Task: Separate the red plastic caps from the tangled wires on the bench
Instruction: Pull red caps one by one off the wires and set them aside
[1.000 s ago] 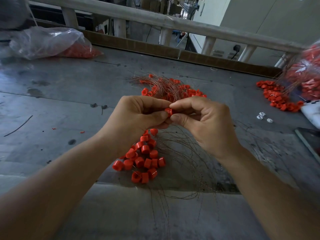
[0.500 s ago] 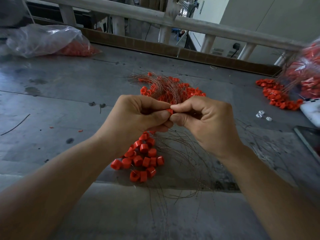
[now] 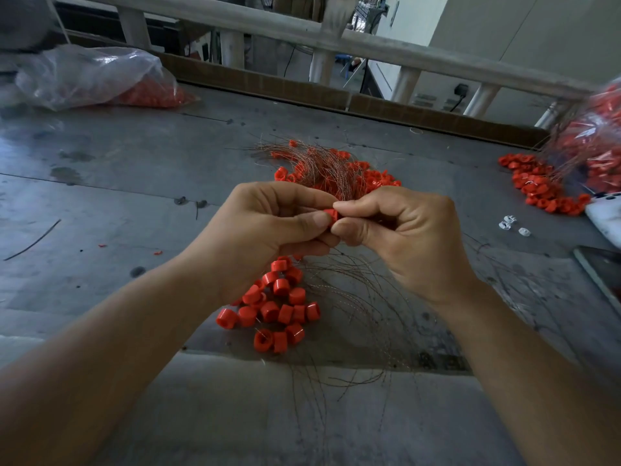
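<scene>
Both hands meet above the middle of the grey bench (image 3: pixel 117 183). My left hand (image 3: pixel 268 230) and my right hand (image 3: pixel 400 237) pinch one red cap (image 3: pixel 332 215) between thumbs and forefingers. Thin wires trail down from my right hand onto a loose spread of wires (image 3: pixel 363 317). Below my hands lies a small pile of loose red caps (image 3: pixel 279 307). Behind my hands sits a tangle of wires with red caps (image 3: pixel 329 169) still on them.
A clear plastic bag (image 3: pixel 90 75) holding red caps lies at the back left. Another bag of caps and wires (image 3: pixel 591 146) sits at the right, with spilled caps (image 3: pixel 541 186) beside it. Small white pieces (image 3: pixel 510 225) and a dark flat object (image 3: pixel 601 270) lie near the right edge.
The hands have stayed together on the cap; more of the red cap now shows between the fingertips. The camera view has shifted slightly.
</scene>
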The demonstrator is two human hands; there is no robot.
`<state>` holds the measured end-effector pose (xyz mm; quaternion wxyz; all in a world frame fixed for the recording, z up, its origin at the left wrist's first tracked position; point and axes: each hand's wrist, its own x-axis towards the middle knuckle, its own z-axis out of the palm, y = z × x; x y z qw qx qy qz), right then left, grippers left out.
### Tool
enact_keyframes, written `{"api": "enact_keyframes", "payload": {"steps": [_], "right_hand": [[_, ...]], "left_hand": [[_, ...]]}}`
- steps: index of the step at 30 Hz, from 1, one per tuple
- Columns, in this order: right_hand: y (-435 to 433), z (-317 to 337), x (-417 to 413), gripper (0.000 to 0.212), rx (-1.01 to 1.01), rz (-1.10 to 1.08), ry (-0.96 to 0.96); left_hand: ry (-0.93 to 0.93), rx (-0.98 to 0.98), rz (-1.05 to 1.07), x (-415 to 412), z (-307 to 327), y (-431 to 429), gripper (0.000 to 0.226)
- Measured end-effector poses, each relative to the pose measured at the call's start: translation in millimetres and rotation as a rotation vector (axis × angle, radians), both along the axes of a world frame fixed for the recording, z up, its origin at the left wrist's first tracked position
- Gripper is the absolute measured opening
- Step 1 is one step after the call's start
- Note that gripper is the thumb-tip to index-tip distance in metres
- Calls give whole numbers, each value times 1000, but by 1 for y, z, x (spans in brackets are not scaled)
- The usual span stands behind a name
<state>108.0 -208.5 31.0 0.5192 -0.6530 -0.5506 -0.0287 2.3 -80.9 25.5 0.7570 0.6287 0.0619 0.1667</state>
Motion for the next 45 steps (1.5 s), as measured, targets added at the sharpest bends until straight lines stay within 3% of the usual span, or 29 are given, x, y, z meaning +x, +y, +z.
{"api": "enact_keyframes", "payload": {"steps": [7,10,12,16,22,26,37,45], "right_hand": [[0,2,-1,28,-85,56,74],[0,3,2,33,-196,79,-37],[0,4,2,24,-243,94,-73],[1,3,1,16,-227,65,-128],[2,2,-3,24,-229,21,-223],[1,3,-6,8,-216,38,-232],[1,0,-13,8,-136,-27,-211],[-1,6,-9,16,-95,27,-54]], "left_hand": [[-19,-11,-98,-1,0,4,21],[-4,3,-130,-1,-1,6,29],[1,5,-156,0,-1,6,33],[-46,-28,-157,-1,-1,1,36],[-132,240,-52,-3,-1,-8,48],[-173,337,-68,-4,0,-9,47],[-263,367,11,-7,-3,-19,55],[-168,103,-41,-6,2,-6,51]]}}
